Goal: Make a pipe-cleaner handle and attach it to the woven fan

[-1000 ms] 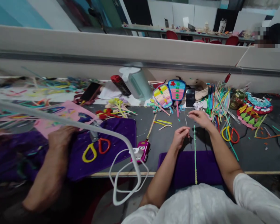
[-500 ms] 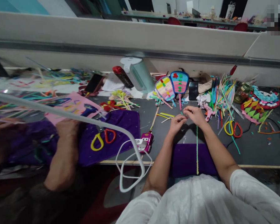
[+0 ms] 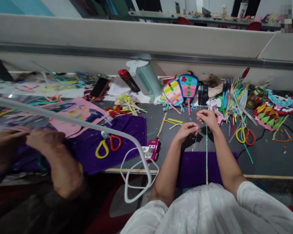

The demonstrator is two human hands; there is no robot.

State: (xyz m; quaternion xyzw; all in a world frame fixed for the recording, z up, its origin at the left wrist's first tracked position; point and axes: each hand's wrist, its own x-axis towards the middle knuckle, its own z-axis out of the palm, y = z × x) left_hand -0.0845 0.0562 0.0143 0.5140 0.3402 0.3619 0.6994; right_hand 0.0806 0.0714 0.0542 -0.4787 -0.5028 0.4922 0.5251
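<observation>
The right hand [image 3: 208, 117] pinches the top of a green strip [image 3: 206, 152] that hangs straight toward six o'clock over the purple cloth [image 3: 192, 169] on the bench [image 3: 266, 159]. The left hand [image 3: 188, 129], at its eight o'clock, pinches a thin thread [image 3: 196, 138]. Scissors [image 3: 244, 135] lie at three o'clock.

Two pairs of yellow-and-red scissors [image 3: 108, 145] [image 3: 244, 135], two striped paddle fans [image 3: 172, 92] [image 3: 188, 85], two purple cloths [image 3: 117, 136] [image 3: 195, 167], one pink glue gun [image 3: 153, 148].
</observation>
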